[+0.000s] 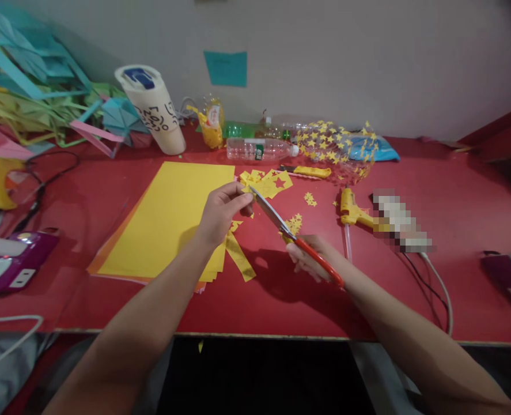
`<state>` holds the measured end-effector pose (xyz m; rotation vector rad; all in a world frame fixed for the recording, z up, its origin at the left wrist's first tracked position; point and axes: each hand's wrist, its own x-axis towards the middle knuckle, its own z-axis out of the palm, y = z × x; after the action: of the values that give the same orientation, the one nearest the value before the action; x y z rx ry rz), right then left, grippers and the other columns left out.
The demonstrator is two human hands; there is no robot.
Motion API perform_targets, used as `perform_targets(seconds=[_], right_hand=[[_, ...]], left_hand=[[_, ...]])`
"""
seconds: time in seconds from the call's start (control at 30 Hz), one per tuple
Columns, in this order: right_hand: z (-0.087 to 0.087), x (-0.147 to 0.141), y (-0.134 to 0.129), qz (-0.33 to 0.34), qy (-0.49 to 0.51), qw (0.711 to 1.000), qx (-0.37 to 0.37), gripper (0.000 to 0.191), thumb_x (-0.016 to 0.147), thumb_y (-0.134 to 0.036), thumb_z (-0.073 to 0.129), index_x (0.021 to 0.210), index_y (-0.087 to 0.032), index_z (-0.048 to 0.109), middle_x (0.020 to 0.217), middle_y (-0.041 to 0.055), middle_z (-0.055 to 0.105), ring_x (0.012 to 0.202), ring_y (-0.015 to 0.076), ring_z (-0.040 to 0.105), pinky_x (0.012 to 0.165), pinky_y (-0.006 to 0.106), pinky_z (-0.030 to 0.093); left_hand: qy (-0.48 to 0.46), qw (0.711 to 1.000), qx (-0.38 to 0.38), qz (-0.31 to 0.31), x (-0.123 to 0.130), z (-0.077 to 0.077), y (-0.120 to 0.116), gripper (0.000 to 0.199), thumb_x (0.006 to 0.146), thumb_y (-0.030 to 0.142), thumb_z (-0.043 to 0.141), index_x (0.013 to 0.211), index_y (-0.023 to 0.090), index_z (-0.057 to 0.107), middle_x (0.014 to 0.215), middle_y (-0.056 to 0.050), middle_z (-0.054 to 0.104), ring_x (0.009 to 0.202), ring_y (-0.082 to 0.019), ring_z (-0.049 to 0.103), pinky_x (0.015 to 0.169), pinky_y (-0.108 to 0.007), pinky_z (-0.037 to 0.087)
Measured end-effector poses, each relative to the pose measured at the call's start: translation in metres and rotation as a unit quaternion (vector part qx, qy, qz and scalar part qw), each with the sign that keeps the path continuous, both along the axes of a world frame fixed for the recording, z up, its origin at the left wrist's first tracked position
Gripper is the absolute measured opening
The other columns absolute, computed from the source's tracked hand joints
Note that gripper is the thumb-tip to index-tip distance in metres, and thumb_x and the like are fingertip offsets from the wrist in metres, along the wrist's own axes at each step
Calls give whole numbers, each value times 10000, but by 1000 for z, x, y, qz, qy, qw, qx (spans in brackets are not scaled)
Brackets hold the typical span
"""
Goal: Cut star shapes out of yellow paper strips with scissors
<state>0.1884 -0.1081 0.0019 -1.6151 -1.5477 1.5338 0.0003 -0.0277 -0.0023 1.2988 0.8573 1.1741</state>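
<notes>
My left hand pinches a small piece of yellow paper above the right edge of a stack of yellow sheets. The blade tips of red-handled scissors meet that piece. My right hand is closed round the scissors' handles. Under the blades lies a pile of small yellow stars, with a smaller cluster farther right. Yellow scraps with star cutouts lie beyond my left hand, and a yellow strip lies nearer me.
Along the back stand a white cup, plastic bottles and a star-covered clear item. A yellow cutter lies before them. At right are a yellow glue gun and a blurred-out device; folded paper shapes fill the left.
</notes>
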Motion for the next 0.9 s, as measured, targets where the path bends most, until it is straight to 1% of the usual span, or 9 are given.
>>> perform_targets(seconds=[0.13,0.27,0.47,0.6,0.67,0.8,0.9], right_hand=[[1,0,0,0,-6,1000,11,500,671,-642,592,542,-201,393,381,-79,372,283,47,378,276,166,270],[3,0,0,2,-3,1000,10,514,656,-662,588,542,-203,387,386,-77,390,267,45,366,267,169,258],[1,1,0,-2,-10,1000,7,492,687,-637,582,549,-206,389,362,-82,389,257,46,351,282,179,279],[-1,1,-1,-1,5,1000,3,476,695,-617,587,558,-208,384,358,-90,380,253,42,339,309,189,316],[-1,0,-1,-4,10,1000,1,476,688,-620,589,561,-208,387,360,-91,377,254,41,338,311,191,317],[0,-1,-1,-11,12,1000,4,492,667,-644,587,557,-206,391,373,-86,389,258,40,344,299,189,292],[0,-1,-1,-13,11,1000,10,493,667,-643,590,553,-207,390,375,-88,389,259,37,338,307,195,305]], left_hand=[[-1,1000,-1,1,-1,-1,0,110,705,195,581,598,173,570,508,39,548,484,-54,504,527,-209,444],[-11,1000,3,4,-1,-2,2,103,699,196,586,598,177,570,512,38,552,491,-58,512,535,-209,450],[-11,999,3,30,-3,0,3,119,696,201,573,581,178,554,514,32,544,495,-63,509,533,-211,444],[-38,998,-16,51,-2,2,3,102,695,195,563,595,176,555,499,38,534,480,-56,494,517,-200,429],[-50,997,-28,45,-1,2,2,99,700,208,564,608,175,554,502,38,541,480,-57,499,512,-200,427],[-50,998,-38,2,1,0,2,93,700,223,593,628,174,559,529,36,570,501,-58,522,539,-202,444],[-52,998,-26,16,1,-1,2,87,702,213,589,632,176,552,535,38,570,503,-56,524,547,-202,447]])
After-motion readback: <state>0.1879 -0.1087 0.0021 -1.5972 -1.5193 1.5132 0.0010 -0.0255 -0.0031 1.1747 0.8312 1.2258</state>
